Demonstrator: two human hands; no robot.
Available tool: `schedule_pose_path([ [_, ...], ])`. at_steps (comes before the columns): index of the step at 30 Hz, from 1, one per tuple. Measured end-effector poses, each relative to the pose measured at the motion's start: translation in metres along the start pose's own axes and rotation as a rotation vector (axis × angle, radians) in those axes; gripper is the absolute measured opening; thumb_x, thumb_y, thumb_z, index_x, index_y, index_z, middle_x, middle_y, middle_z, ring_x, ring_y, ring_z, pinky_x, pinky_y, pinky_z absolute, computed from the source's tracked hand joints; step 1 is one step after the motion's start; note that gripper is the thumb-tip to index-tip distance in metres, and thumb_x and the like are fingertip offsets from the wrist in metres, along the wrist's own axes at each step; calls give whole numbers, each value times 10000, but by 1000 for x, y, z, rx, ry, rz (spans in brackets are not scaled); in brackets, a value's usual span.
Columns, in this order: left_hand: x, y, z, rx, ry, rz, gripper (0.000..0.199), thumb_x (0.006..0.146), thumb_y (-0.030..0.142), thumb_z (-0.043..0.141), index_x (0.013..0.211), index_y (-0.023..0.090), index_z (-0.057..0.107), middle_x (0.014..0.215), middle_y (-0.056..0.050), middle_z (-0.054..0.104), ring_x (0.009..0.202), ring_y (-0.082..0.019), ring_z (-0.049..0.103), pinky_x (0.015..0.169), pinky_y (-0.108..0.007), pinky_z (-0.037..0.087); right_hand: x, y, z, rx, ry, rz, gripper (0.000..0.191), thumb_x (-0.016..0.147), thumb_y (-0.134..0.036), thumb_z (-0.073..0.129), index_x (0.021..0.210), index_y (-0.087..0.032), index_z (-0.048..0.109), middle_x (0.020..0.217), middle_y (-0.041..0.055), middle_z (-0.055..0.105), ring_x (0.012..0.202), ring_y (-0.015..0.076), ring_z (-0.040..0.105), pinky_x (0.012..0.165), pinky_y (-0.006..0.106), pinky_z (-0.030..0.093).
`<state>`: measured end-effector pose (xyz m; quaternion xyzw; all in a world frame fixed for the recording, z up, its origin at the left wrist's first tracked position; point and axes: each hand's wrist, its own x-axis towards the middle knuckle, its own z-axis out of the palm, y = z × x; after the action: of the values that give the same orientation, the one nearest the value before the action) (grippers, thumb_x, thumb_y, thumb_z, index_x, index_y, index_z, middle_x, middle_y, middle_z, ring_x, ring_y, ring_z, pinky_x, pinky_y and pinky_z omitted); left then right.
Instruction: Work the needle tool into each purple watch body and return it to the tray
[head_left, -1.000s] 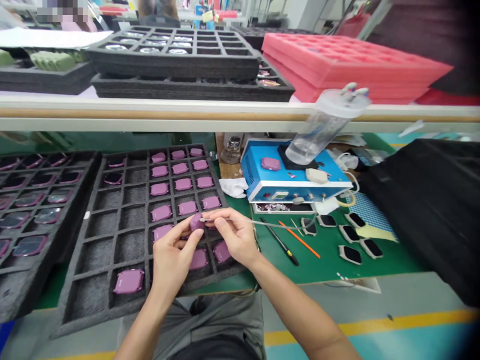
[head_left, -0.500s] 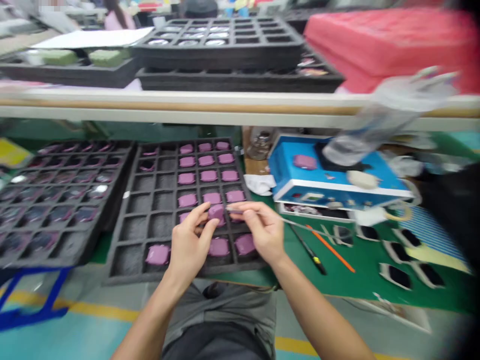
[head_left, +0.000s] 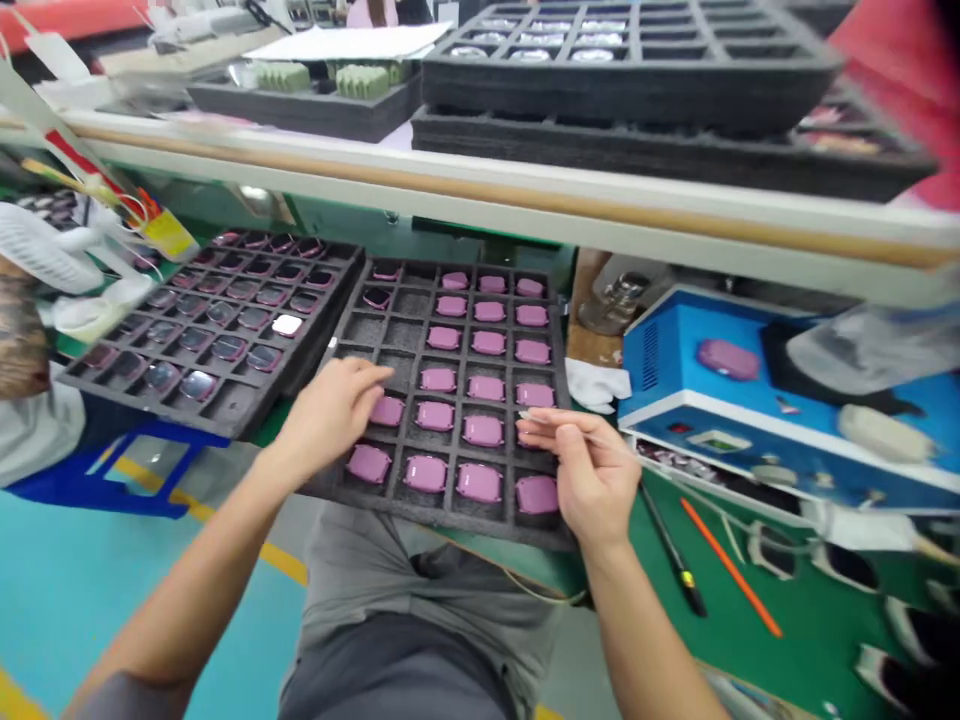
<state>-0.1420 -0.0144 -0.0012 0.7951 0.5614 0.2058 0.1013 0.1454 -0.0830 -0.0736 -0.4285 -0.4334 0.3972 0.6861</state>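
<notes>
My left hand (head_left: 334, 405) is over the left side of a black compartment tray (head_left: 450, 515), fingers slightly apart and holding nothing visible. Just beside its fingertips, a purple rounded-rectangular casing (head_left: 388, 411), like a watch case, lies in a compartment. My right hand (head_left: 589, 465) pinches a thin pen-like tool (head_left: 527, 414) with a pale tip, above the tray's right edge. A thin pale cord seems to trail behind the tool. More purple casings (head_left: 480, 482) fill the tray's right columns and front row; fingers of my right hand partly cover one.
A second black tray (head_left: 255, 400) with dark-faced purple pieces stands at left. To the right are a blue box (head_left: 660, 370), a black pen (head_left: 675, 555), an orange stick (head_left: 731, 570) and several dark-lensed pieces. A shelf edge (head_left: 480, 200) crosses behind, carrying foam trays.
My left hand has let go of the purple casing and moved left; a casing now lies in a formerly bare compartment. The view has turned left. My right hand still holds the thin tool.
</notes>
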Motion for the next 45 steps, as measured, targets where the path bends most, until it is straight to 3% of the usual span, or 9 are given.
schedule_pose_path([
  [4, 69, -25, -12, -25, 69, -82, 330, 1048, 228, 471, 1242, 144, 724, 1250, -54, 709, 1309, -248, 588, 1190, -424, 403, -2, 0, 0, -25, -18, 0, 158, 983, -327, 678, 992, -201, 773, 999, 77, 815, 858, 199, 813, 746, 320, 694],
  [7, 114, -38, -23, -48, 1, -83, 391, 1028, 396, 593, 1301, 121, 648, 1358, -113, 626, 1176, -234, 663, 1058, -456, 535, -2, 2, -1, -21, -7, 12, 166, 979, -329, 683, 990, -189, 771, 983, 86, 814, 856, 214, 814, 731, 334, 694],
  [9, 126, -39, -28, -76, -26, -91, 442, 1021, 434, 601, 1332, 120, 621, 1370, -127, 606, 1111, -215, 682, 1003, -434, 569, -1, 3, -2, -10, -6, 23, 174, 977, -336, 683, 991, -186, 770, 976, 92, 814, 861, 223, 815, 720, 339, 693],
  [14, 89, 1, -17, -218, -1, -108, 315, 1030, 323, 577, 1228, 115, 706, 1206, -76, 734, 1134, -246, 697, 1023, -417, 557, -1, 1, 2, -1, -5, 2, 158, 987, -321, 668, 1015, -205, 771, 1000, 86, 817, 882, 221, 817, 758, 344, 696],
  [17, 41, 47, 15, -384, -55, -112, 301, 981, 244, 591, 1210, 115, 738, 1027, -64, 818, 957, -200, 767, 889, -316, 611, -1, -2, 5, -15, 17, -48, 163, 996, -328, 654, 1021, -214, 768, 995, 79, 815, 896, 223, 815, 779, 361, 702],
  [19, 15, 77, 39, -678, -117, -171, 301, 946, 263, 624, 1170, 115, 761, 970, -84, 833, 863, -210, 790, 749, -294, 637, 0, -3, 6, -24, 37, -66, 169, 1001, -343, 649, 1015, -221, 766, 999, 74, 811, 920, 220, 810, 815, 368, 700],
  [23, -5, 109, 73, -1076, -127, -330, 322, 856, 312, 724, 1109, 118, 771, 1006, -107, 837, 889, -244, 803, 744, -315, 658, 3, -4, 4, -13, 19, -58, 163, 1002, -354, 652, 1007, -237, 766, 1028, 66, 811, 994, 209, 797, 908, 370, 680],
  [32, -3, 116, 79, -1107, -50, -310, 314, 845, 295, 761, 1118, 141, 775, 1105, -102, 828, 1017, -265, 798, 941, -380, 652, 4, -5, 3, -2, -4, -53, 161, 990, -366, 674, 1025, -240, 766, 1071, 73, 823, 1023, 226, 799, 933, 396, 678],
  [45, -6, 116, 81, -1200, -49, -294, 287, 867, 231, 776, 1137, 136, 779, 1131, -87, 824, 1037, -236, 798, 961, -317, 640, 4, -3, 2, 6, -21, -81, 130, 998, -296, 669, 1052, -243, 774, 1068, 54, 822, 1016, 193, 801, 925, 330, 678],
])
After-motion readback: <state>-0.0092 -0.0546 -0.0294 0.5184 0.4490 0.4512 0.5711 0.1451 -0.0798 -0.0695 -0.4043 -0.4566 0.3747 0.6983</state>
